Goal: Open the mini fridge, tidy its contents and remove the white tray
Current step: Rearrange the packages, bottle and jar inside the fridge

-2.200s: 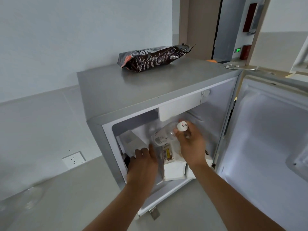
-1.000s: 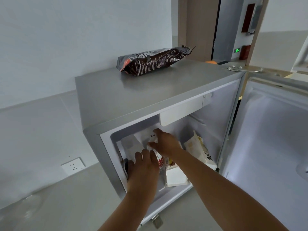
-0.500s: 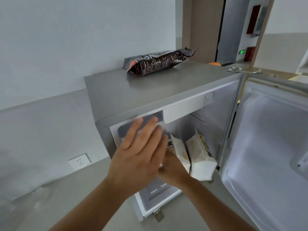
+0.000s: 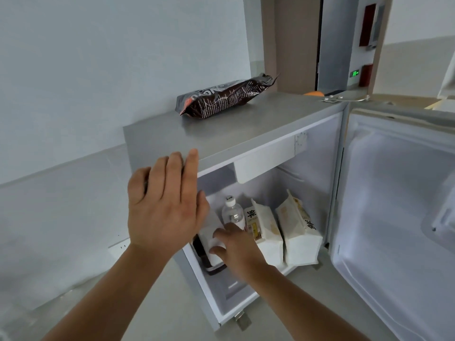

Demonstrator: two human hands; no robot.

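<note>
Head camera gave us the mini fridge (image 4: 221, 134) with its door (image 4: 394, 205) swung wide to the right, and we were looking down into the cabinet. Our left hand (image 4: 165, 207) was up in front of the fridge's top left corner, palm away from us, fingers straight and close together, thumb out, gripping nothing; whether the fingertips actually touched the grey top edge, we could not tell. Our right hand (image 4: 236, 247) was low inside the opening, fingers curled onto a white carton (image 4: 213, 236) at the left of the compartment, thumb and fingers pressed against its face. That carton sat in a dark holder (image 4: 209, 265) on the fridge floor.

Just behind the right hand stood a clear water bottle (image 4: 232, 212), upright, white cap on. To its right, two white milk cartons (image 4: 285, 232) leaned side by side, touching each other, the nearer one just beside the bottle. A white panel (image 4: 264, 161) hung under the ceiling of the cabinet. Whether the white tray was among those white parts, we could not make out.

On top of the fridge lay a dark snack bag (image 4: 221, 99), on its side, well apart from both hands.
</note>
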